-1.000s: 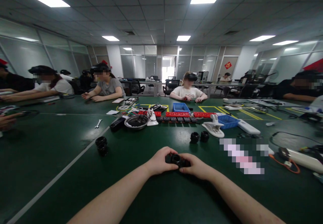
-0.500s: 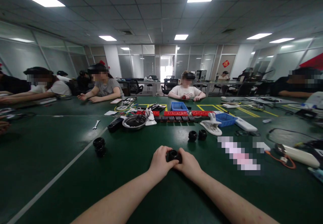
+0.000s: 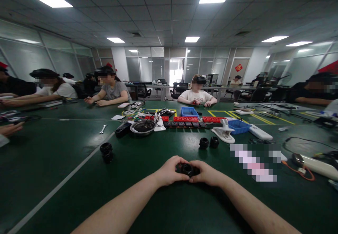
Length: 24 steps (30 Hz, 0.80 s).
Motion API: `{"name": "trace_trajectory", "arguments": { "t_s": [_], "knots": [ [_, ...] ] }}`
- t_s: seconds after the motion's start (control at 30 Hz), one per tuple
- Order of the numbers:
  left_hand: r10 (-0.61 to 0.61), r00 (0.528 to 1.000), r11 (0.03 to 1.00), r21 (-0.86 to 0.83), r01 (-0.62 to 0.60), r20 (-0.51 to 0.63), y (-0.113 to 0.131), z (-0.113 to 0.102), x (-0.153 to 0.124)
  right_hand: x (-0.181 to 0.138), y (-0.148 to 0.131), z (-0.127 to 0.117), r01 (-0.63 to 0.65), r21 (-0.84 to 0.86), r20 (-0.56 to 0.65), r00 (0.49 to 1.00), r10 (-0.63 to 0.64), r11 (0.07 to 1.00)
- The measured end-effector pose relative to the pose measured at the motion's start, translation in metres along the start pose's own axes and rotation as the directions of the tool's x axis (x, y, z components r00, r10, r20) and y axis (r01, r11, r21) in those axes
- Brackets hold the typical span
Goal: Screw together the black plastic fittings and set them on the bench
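Observation:
Both my hands meet around a black ring-shaped fitting (image 3: 187, 169) with a round opening facing up, close in front of me over the green table (image 3: 148, 206). My left hand (image 3: 169, 171) grips its left side, thumb at the near edge. From the right, my right hand (image 3: 207, 172) closes on it with thumb and fingers; part of the fitting is hidden by the fingers. Farther off stand two similar black fittings (image 3: 209, 142) side by side. Two more black fittings (image 3: 106, 152), apparently stacked, stand to the left.
A small wrench (image 3: 103, 129), a round metal dish (image 3: 143, 132), red socket strips (image 3: 185, 119), a white clamp base (image 3: 224, 135) and blue trays (image 3: 238, 131) lie beyond my hands. Cables and a white device (image 3: 318, 166) are at right. Co-workers sit around the table; a co-worker's hand (image 3: 12, 129) shows at left.
The view has shifted slightly. My hands have spread a little apart around the fitting, and more of its opening shows. The co-worker's hand at left has come further into view.

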<state>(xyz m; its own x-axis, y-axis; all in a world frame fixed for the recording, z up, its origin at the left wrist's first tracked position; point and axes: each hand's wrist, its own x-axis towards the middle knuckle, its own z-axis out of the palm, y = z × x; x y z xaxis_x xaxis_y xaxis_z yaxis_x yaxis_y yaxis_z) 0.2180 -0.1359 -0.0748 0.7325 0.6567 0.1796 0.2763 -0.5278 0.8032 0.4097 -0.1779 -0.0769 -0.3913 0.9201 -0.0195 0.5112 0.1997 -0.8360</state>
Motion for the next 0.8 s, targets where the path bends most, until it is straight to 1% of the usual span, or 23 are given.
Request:
{"name": "trace_trajectory", "arguments": {
  "t_s": [0.07,0.13,0.2,0.27,0.33,0.4,0.5,0.57,0.63,0.67,0.73,0.8],
  "knots": [
    [-0.022,0.998,0.999,0.023,0.023,-0.065,0.002,0.004,-0.001,0.003,0.001,0.006,-0.059,-0.067,-0.079,0.995,0.053,0.996],
    [-0.04,0.987,0.995,0.082,0.054,-0.155,0.004,0.008,-0.002,0.007,0.001,0.014,-0.125,-0.182,-0.2,0.976,0.087,0.975],
    [-0.045,0.969,0.985,0.151,0.084,-0.244,0.007,0.012,-0.002,0.01,0.0,0.022,-0.2,-0.319,-0.32,0.943,0.094,0.926],
    [-0.047,0.956,0.977,0.185,0.104,-0.289,0.008,0.012,-0.002,0.011,-0.002,0.028,-0.256,-0.423,-0.388,0.918,0.081,0.87],
    [-0.05,0.963,0.979,0.178,0.099,-0.264,0.009,0.01,-0.002,0.009,-0.003,0.028,-0.228,-0.441,-0.367,0.928,0.057,0.868],
    [-0.037,0.981,0.987,0.148,0.066,-0.188,0.008,0.006,-0.002,0.006,-0.004,0.024,-0.139,-0.404,-0.296,0.955,0.015,0.904],
    [0.007,0.997,0.995,0.099,0.001,-0.073,0.007,0.0,-0.002,0.0,-0.005,0.012,-0.002,-0.281,-0.158,0.986,-0.044,0.96],
    [0.026,0.999,0.997,0.074,-0.024,-0.023,0.006,-0.004,-0.002,-0.003,-0.006,0.005,0.046,-0.19,-0.056,0.997,-0.057,0.981],
    [0.026,1.0,0.998,0.053,-0.026,0.01,0.005,-0.006,-0.002,-0.005,-0.008,0.001,0.068,-0.121,0.022,0.998,-0.066,0.99],
    [0.023,1.0,0.999,0.045,-0.024,0.022,0.005,-0.007,-0.002,-0.005,-0.009,0.0,0.072,-0.099,0.041,0.997,-0.069,0.992],
    [0.02,0.999,0.999,0.035,-0.021,0.034,0.005,-0.007,-0.001,-0.005,-0.009,-0.001,0.069,-0.075,0.051,0.997,-0.065,0.995],
    [0.022,0.999,0.999,0.035,-0.023,0.03,0.005,-0.006,-0.001,-0.003,-0.007,0.001,0.036,-0.08,0.028,0.999,-0.034,0.996]
  ]
}}
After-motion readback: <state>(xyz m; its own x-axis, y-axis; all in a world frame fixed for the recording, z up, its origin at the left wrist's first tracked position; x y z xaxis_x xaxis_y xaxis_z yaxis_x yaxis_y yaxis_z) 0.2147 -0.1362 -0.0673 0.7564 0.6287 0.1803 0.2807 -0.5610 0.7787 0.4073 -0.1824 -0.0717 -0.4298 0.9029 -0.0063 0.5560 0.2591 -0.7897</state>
